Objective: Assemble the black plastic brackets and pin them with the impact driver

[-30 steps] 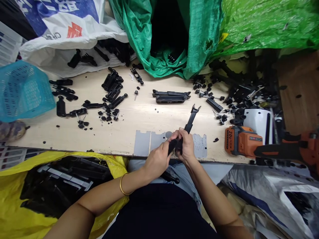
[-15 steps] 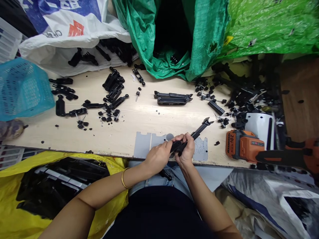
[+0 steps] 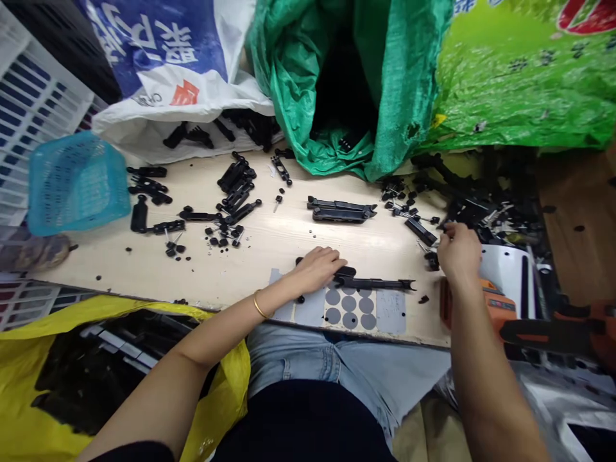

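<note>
My left hand point(image 3: 317, 268) lies over a long black plastic bracket arm point(image 3: 380, 283) on the table, its fingers closed on the near end. The arm's forked tip points right, and black ends also show to the left of the hand. My right hand point(image 3: 459, 253) is at the edge of the pile of black parts point(image 3: 474, 212) on the right, fingers drawn together. What is between those fingertips is hidden. Close to it are a short black bar point(image 3: 420, 231) and several black knobs with metal screws point(image 3: 432, 260).
An orange cordless power tool point(image 3: 498, 298) lies beneath my right forearm. Grey stickers point(image 3: 391, 311) line the front edge. Folded black arms point(image 3: 342, 210) sit mid-table; joints point(image 3: 235, 179) and a blue basket point(image 3: 79, 186) are left. A green sack point(image 3: 404, 96) stands behind.
My right hand has left the black bracket arm and moved right to the parts pile. The arm has come down flat on the table under my left hand. The view has shifted slightly.
</note>
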A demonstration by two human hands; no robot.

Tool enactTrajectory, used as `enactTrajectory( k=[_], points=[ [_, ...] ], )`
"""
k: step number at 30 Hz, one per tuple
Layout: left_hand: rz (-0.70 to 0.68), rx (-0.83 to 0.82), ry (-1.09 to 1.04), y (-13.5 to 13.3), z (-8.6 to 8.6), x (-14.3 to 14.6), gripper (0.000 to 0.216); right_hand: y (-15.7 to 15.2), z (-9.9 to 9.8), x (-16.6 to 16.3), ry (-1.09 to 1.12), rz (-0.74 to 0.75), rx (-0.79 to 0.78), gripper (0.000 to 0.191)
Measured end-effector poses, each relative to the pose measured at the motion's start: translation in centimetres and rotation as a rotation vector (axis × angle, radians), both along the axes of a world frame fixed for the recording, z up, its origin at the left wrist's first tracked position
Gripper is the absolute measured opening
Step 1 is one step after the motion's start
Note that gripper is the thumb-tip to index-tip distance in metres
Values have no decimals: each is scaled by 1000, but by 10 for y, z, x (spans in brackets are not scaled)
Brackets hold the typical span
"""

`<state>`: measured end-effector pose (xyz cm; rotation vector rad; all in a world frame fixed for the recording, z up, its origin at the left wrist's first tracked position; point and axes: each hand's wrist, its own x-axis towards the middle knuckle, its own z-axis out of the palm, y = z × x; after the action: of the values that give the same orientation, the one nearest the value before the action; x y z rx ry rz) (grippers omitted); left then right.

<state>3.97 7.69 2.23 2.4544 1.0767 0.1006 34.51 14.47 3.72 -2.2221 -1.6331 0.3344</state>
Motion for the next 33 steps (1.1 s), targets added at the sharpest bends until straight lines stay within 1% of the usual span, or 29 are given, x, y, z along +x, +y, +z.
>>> enactTrajectory(
  k=[2, 3, 4, 5, 7, 9, 10, 11, 13, 15, 16, 18, 20, 22, 24, 27, 30, 33],
  points=[
    [3, -26, -99, -2, 3, -4, 50, 34, -8, -1, -121, 90, 8, 25],
    [40, -38, -148, -1, 5, -10, 50, 47, -12, -3, -182, 133, 8, 24],
    [114, -42, -188, 2, 7, -17, 48, 58, -14, -4, -235, 159, 10, 22],
    [226, -30, -218, 7, 9, -27, 43, 65, -15, -5, -266, 173, 10, 21],
    [518, 49, -236, 25, 8, -49, 36, 69, -12, -5, -299, 186, 2, 18],
    [787, 160, -184, 49, 2, -70, 33, 62, -6, -6, -322, 199, -16, 15],
    [870, 186, -139, 62, -3, -79, 36, 55, -1, -8, -332, 217, -29, 15],
    [914, 179, -101, 74, -8, -86, 37, 45, 3, -10, -337, 229, -37, 15],
    [952, 134, -83, 93, -19, -95, 32, 23, 11, -17, -323, 235, -39, 15],
    [969, 123, -165, 99, -25, -99, 27, 0, 17, -25, -260, 246, -29, 14],
    [982, 131, -241, 97, -26, -99, 25, -12, 19, -30, -202, 262, -37, 13],
    [1011, 118, -451, 82, -24, -97, 24, -34, 23, -39, -36, 347, -99, 14],
    [1011, 20, -704, 56, -16, -92, 24, -52, 26, -51, 117, 472, -183, 17],
    [981, -121, -919, 28, -10, -85, 27, -65, 27, -64, 168, 597, -242, 17],
    [981, -224, -1034, 3, -7, -76, 30, -73, 29, -79, 94, 673, -267, 14],
    [1029, -299, -1080, -18, -12, -66, 31, -76, 35, -97, -161, 740, -299, 14],
    [1045, -307, -1059, -24, -20, -61, 31, -76, 48, -110, -410, 818, -308, 18],
    [1032, -244, -1012, -25, -24, -59, 29, -74, 61, -123, -553, 891, -301, 21]
  ],
)
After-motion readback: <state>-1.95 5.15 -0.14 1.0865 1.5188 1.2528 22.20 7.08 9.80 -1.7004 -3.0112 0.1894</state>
